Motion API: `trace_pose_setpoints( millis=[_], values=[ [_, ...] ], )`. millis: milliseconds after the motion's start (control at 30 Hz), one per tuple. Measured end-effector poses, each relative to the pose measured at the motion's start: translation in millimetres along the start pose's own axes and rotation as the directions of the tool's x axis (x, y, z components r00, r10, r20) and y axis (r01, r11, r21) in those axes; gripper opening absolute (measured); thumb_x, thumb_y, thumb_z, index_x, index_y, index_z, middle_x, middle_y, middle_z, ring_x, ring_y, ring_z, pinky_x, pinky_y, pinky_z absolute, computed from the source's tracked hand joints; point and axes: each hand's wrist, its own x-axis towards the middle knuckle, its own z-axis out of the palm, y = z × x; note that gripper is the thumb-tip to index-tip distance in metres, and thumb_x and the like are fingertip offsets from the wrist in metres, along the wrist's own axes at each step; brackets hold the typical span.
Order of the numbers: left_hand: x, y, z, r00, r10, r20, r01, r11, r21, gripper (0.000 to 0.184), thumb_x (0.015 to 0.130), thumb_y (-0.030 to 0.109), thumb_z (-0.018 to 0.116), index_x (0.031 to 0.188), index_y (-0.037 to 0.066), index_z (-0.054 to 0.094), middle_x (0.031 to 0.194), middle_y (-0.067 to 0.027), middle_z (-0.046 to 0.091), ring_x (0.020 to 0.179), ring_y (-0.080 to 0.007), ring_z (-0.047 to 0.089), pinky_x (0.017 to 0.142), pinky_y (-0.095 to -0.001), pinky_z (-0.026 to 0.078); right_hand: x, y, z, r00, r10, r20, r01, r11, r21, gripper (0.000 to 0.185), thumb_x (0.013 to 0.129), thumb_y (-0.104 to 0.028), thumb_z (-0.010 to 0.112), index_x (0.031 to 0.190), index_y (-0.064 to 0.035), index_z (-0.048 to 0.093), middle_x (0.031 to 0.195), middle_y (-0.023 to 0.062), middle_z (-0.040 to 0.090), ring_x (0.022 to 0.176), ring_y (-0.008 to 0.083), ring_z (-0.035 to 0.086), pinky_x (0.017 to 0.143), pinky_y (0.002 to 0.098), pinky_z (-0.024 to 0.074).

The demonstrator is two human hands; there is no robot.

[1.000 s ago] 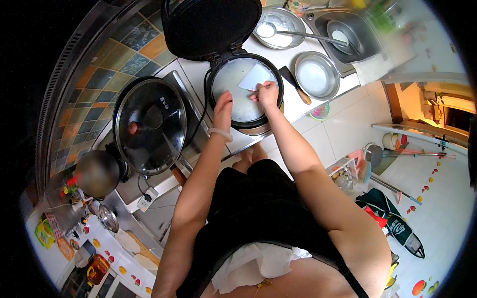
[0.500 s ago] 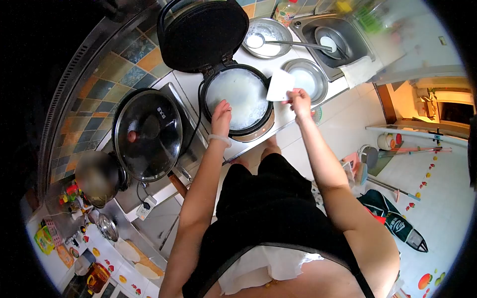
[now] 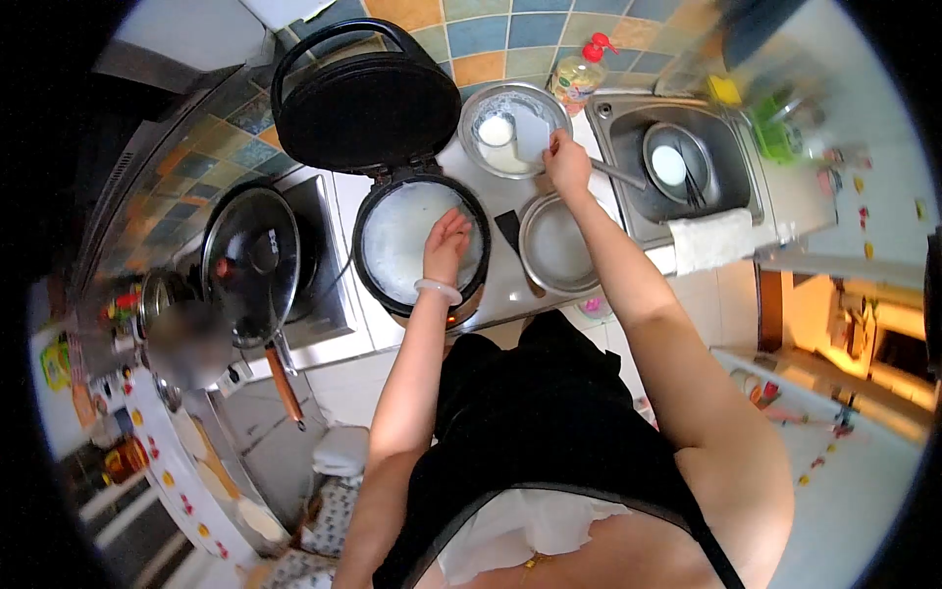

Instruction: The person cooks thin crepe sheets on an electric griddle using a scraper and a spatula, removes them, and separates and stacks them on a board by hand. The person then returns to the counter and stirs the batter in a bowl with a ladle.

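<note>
The right hand point(image 3: 567, 167) pinches a flat white scraper point(image 3: 533, 135), its long axis unclear, in the metal bowl point(image 3: 466, 137) beyond and rightward of the open electric griddle point(image 3: 359, 257), over whose pale batter layer point(image 3: 392, 245) the nearer left hand point(image 3: 447, 240) hovers, loosely curled and seemingly empty.

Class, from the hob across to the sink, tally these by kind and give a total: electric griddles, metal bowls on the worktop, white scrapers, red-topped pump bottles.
Electric griddle: 1
Metal bowls: 2
White scraper: 1
Red-topped pump bottle: 1
Total: 5
</note>
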Motion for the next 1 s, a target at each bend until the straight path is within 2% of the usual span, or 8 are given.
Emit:
trace_pose_setpoints(
  millis=[200,467,500,600,767,867,967,1000],
  values=[
    [22.1,-22.0,72.9,0.994,-0.031,-0.103,0.024,0.997,-0.068,0.052,0.086,-0.002,0.042,0.137,0.004,0.034,0.133,-0.0114,0.045,0.114,-0.0197,0.05,0.094,-0.0284,0.04,25.0,9.0,18.1,0.972,-0.18,0.149,0.194,0.977,-0.085,0.01,0.074,-0.005,0.052,0.083,-0.0008,0.053,0.073,0.0223,0.062,0.071,0.0403,0.062,0.064,0.0507,0.0486],
    [65.7,-54.1,101.2,0.983,-0.006,-0.183,-0.01,0.996,-0.085,0.068,0.077,-0.009,0.043,0.142,0.003,0.024,0.142,-0.0113,0.035,0.126,-0.0223,0.039,0.1,-0.0294,0.035,39.2,11.1,19.5,0.951,-0.183,0.248,0.213,0.972,-0.1,0.018,0.075,-0.002,0.05,0.091,0.0055,0.055,0.079,0.0272,0.062,0.077,0.0421,0.062,0.07,0.0492,0.0497],
    [72.4,-57.6,105.5,0.98,-0.03,-0.198,-0.01,0.98,-0.197,0.073,0.074,-0.011,0.042,0.142,0.003,0.022,0.144,-0.0118,0.033,0.129,-0.0232,0.037,0.1,-0.0284,0.034,44.8,18.8,28.9,0.951,-0.161,0.263,0.194,0.976,-0.103,0.02,0.074,-0.002,0.052,0.092,0.0059,0.055,0.08,0.0269,0.062,0.078,0.042,0.062,0.072,0.0481,0.0498],
    [76.4,-57.1,117.7,0.981,-0.037,-0.191,-0.006,0.976,-0.22,0.074,0.071,-0.013,0.04,0.142,0.001,0.022,0.144,-0.0125,0.033,0.129,-0.023,0.036,0.1,-0.0276,0.033,45.4,16.4,39.4,0.946,-0.114,0.302,0.16,0.979,-0.13,0.021,0.072,-0.003,0.055,0.091,0.006,0.055,0.083,0.0264,0.062,0.081,0.0421,0.062,0.074,0.047,0.0494],
    [80.6,-60.7,122.3,0.986,0.102,-0.129,-0.135,0.952,-0.274,0.075,0.068,-0.013,0.04,0.141,0.0,0.025,0.141,-0.0118,0.036,0.129,-0.0226,0.036,0.102,-0.0296,0.031,55.8,45.3,98.0,0.937,-0.2,0.285,0.238,0.965,-0.107,0.021,0.07,-0.007,0.058,0.086,0.0062,0.056,0.08,0.0263,0.062,0.074,0.0395,0.063,0.069,0.0443,0.0511],
    [81.5,-66.3,121.0,0.985,0.107,-0.138,-0.145,0.943,-0.299,0.076,0.068,-0.014,0.04,0.141,0.001,0.024,0.141,-0.0118,0.036,0.129,-0.0229,0.035,0.104,-0.0311,0.03,70.9,42.4,96.4,0.797,0.022,0.603,-0.176,0.965,0.196,0.016,0.072,-0.008,0.069,0.074,0.0,0.056,0.064,0.0145,0.059,0.051,0.0223,0.057,0.044,0.0335,0.0446],
    [73.1,-60.0,122.4,0.979,0.051,-0.197,-0.111,0.947,-0.302,0.078,0.068,-0.015,0.04,0.142,0.001,0.022,0.142,-0.0128,0.034,0.13,-0.0234,0.034,0.105,-0.0315,0.029,75.2,35.9,84.3,0.642,0.146,0.753,-0.562,0.757,0.332,0.016,0.075,-0.005,0.069,0.07,-0.0033,0.054,0.059,0.0061,0.054,0.044,0.0111,0.046,0.037,0.0259,0.0345],
    [71.4,-61.5,118.7,0.975,0.039,-0.217,-0.107,0.944,-0.311,0.078,0.068,-0.015,0.04,0.142,0.001,0.022,0.143,-0.0132,0.033,0.13,-0.0236,0.034,0.105,-0.0316,0.029,75.8,31.8,78.4,0.618,0.163,0.769,-0.602,0.727,0.33,0.015,0.076,-0.005,0.068,0.071,-0.0037,0.054,0.058,0.0051,0.052,0.043,0.0105,0.045,0.037,0.0248,0.0332]
  ],
)
